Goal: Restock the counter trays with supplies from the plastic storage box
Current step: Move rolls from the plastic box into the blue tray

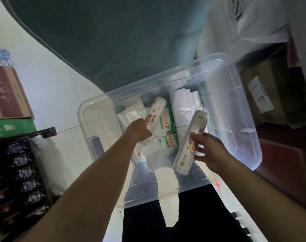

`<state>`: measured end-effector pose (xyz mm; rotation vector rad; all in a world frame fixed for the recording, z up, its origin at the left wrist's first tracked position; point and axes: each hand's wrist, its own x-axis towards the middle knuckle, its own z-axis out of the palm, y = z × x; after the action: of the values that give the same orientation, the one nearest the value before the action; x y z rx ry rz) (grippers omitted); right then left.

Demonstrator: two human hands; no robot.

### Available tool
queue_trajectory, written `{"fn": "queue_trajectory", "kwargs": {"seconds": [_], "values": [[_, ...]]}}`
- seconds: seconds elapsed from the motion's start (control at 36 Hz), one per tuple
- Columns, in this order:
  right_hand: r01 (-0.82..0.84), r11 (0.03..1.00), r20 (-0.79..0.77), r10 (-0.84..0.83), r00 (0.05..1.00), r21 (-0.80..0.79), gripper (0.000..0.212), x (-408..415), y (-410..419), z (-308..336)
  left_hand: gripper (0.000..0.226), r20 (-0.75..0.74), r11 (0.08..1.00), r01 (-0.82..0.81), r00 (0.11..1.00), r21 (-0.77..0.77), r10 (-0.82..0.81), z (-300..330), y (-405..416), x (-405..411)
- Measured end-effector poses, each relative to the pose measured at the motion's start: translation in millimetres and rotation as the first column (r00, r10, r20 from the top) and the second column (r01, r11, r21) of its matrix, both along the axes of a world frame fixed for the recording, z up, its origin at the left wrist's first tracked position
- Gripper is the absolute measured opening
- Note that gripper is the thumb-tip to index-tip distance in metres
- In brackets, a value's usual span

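Gripping one roll (pixel 190 142) clear of the box (pixel 242 109), the right hand (pixel 209 152) is closed round it. Left hand (pixel 140 131) clamps another roll (pixel 154 116) at frame centre, inside the box. Both long axes run lower left to upper right.

left hand (pixel 139 130) hides the middle of its roll (pixel 153 119).

Storage box (pixel 242 119) on the floor before the person, holding packets (pixel 168 123) and rolled bags (pixel 181 109). One wrapped roll (pixel 154 112) lies in the box under the left hand (pixel 140 131); another (pixel 190 142) sits in the right hand (pixel 209 151) above its near side. Cartons (pixel 7 100) stand left of the box, a carton (pixel 263 95) right.
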<state>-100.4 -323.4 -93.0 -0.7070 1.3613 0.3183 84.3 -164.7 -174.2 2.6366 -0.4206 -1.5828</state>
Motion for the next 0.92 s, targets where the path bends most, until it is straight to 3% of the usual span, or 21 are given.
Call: {"fn": "queue_trajectory", "kwargs": {"seconds": [0.08, 0.17, 0.36, 0.56, 0.75, 0.92], "values": [[-0.017, 1.0, 0.004, 0.017, 1.0, -0.01, 0.024, 7, 5, 17, 0.062, -0.141, 0.942, -0.315, 0.944, -0.12, 0.297, 39, 15, -16], [-0.05, 0.999, 0.051, 0.05, 0.997, -0.005, 0.024, 14, 11, 42, 0.056, -0.305, 0.799, -0.558, 0.819, -0.226, 0.486, 95, 35, -40], [-0.191, 0.978, 0.227, 0.206, 0.952, -0.086, 0.026, 34, 30, 118, 0.049, -0.395, 0.596, -0.727, 0.686, -0.341, 0.611, 207, 81, -71], [-0.276, 0.935, 0.354, 0.342, 0.871, -0.223, 0.025, 49, 62, 194, 0.059, -0.524, 0.503, -0.75, 0.66, -0.428, 0.538, 264, 105, -50], [-0.03, 0.919, 0.422, 0.209, 0.882, -0.393, 0.031, 53, 123, 260, 0.067, -0.511, 0.592, -0.575, 0.807, -0.565, 0.295, 311, 137, 1], [0.193, 0.868, 0.449, 0.038, 0.893, -0.457, 0.033, 26, 177, 279, 0.066, -0.533, 0.667, -0.434, 0.843, -0.606, 0.065, 319, 152, 12]]}}
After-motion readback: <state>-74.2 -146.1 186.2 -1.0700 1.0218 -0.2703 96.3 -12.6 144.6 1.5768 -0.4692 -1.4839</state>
